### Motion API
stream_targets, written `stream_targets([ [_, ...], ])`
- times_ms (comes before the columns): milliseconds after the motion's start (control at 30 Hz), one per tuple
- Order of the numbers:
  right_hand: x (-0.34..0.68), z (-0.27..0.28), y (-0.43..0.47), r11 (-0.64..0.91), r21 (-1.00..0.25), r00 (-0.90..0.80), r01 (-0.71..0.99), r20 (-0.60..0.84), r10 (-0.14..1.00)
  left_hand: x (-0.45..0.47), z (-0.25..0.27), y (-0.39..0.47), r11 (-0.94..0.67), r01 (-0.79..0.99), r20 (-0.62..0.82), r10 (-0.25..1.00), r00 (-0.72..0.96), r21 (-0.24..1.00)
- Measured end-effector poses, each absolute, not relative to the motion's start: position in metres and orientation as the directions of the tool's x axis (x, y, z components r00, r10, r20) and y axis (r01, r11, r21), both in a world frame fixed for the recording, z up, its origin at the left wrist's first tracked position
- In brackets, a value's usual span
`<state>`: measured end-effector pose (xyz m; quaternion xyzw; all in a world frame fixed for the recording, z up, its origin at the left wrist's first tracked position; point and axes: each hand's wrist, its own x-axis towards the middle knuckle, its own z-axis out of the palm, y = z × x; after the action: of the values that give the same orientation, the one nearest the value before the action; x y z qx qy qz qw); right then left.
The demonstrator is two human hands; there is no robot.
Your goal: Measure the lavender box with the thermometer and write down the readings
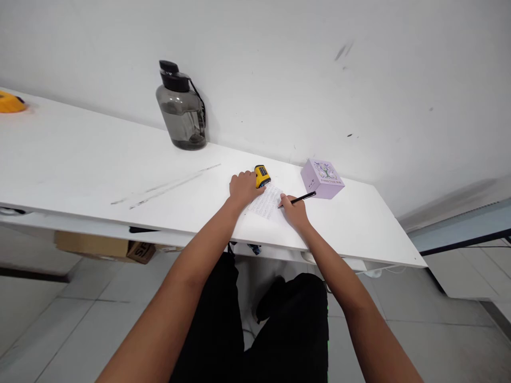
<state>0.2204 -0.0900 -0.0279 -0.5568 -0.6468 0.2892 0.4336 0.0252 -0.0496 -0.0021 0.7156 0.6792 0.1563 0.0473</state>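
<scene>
My right hand [294, 211] is closed around a black pen [305, 197], its tip down at the right side of a small sheet of paper [266, 206] covered in rows of handwriting. My left hand [244, 189] rests at the paper's upper left, its fingers curled against a yellow and black tape measure [262, 174]. The tape measure stands at the paper's top edge, its lower left side partly hidden by the thumb. Just beyond the pen's upper end is a lilac tea box [323, 180] with a printed top.
A grey see-through water jug [181, 114] with a black lid stands against the wall. An orange-yellow object [11, 102] is cut off at the far left. The white desk [191, 197] has dark scuffs. Below it lies a cardboard box [93, 244].
</scene>
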Motion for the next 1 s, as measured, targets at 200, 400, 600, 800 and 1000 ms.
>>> stream_targets([
  [200, 0.2204, -0.0302, -0.0884, 0.224, -0.855, -0.009, 0.467, 0.249, 0.969, 0.0264, -0.0012, -0.0504, -0.068, 0.961, 0.162, 0.986, 0.024, 0.267],
  [400, 0.2214, -0.0311, -0.0877, 0.226, -0.85, -0.018, 0.475, 0.247, 0.969, 0.0266, -0.0004, -0.0515, -0.073, 0.954, 0.167, 0.986, 0.025, 0.291],
  [600, 0.2209, -0.0291, -0.0882, 0.239, -0.841, -0.033, 0.485, 0.255, 0.966, 0.0267, 0.0002, -0.0514, -0.07, 0.96, 0.157, 0.987, 0.028, 0.273],
  [800, 0.2202, -0.0287, -0.09, 0.243, -0.848, -0.019, 0.471, 0.266, 0.964, 0.027, 0.0019, -0.0523, -0.067, 0.961, 0.152, 0.988, 0.026, 0.27],
  [1000, 0.22, -0.0265, -0.0916, 0.238, -0.846, 0.004, 0.478, 0.273, 0.962, 0.027, 0.0008, -0.0512, -0.066, 0.954, 0.154, 0.988, 0.021, 0.291],
])
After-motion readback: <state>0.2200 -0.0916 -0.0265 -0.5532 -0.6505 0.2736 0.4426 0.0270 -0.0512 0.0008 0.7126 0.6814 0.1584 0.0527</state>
